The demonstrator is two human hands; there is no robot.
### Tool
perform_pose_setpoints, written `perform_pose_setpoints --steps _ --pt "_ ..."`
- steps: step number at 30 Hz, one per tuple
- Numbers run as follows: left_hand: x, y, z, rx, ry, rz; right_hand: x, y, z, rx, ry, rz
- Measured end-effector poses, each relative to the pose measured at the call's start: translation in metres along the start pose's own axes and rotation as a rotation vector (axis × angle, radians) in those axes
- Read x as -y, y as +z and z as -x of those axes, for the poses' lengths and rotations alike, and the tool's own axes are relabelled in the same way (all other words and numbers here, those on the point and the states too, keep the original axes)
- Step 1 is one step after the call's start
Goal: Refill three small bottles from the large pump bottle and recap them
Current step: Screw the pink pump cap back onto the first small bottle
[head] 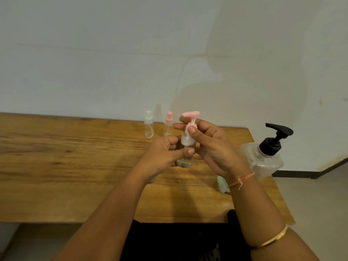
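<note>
1. Gripping the clear body of the small bottle [185, 157], our left hand [165, 155] curls fingers and thumb round it at the centre of the frame.
2. Just right of it and slightly higher, our right hand [211, 146] pinches the pink collar [190, 127] of the pump cap [190, 114] between thumb and fingertips.
3. The bottle's long axis stands nearly upright, so the collar sits directly above the left hand. We judge the coming move to be a twist about that axis, though we cannot tell whether on or off.
4. Behind the hands, a white-capped bottle [149, 127] and a pink-capped bottle [169, 123] stand upright and capped near the back edge of the wooden table [75, 157].
5. At the right of the frame the large pump bottle [267, 157] stands beside our right wrist, nearer that hand.
</note>
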State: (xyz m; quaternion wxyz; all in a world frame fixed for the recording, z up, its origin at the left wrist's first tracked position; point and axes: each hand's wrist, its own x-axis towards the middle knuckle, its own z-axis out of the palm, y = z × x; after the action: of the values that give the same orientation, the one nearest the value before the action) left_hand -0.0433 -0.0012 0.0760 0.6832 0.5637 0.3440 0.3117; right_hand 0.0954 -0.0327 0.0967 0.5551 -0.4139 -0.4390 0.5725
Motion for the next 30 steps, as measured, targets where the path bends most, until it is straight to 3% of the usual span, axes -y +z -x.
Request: perform_pose_setpoints --steps 15,21,24,30 --pt "0.014 0.017 -0.007 -0.236 0.129 -0.195 -0.021 0.024 -0.01 -0.439 -0.225 0.428" --pt "0.015 0.016 -0.008 -0.247 0.071 -0.194 -0.017 0.016 -0.008 -0.294 -0.145 0.282" --pt "0.015 0.011 -0.01 -0.252 0.053 -0.203 -0.019 0.008 -0.006 -0.238 -0.114 0.381" --pt "0.019 0.01 -0.014 -0.272 0.035 -0.23 -0.026 0.004 -0.01 -0.341 -0.047 0.532"
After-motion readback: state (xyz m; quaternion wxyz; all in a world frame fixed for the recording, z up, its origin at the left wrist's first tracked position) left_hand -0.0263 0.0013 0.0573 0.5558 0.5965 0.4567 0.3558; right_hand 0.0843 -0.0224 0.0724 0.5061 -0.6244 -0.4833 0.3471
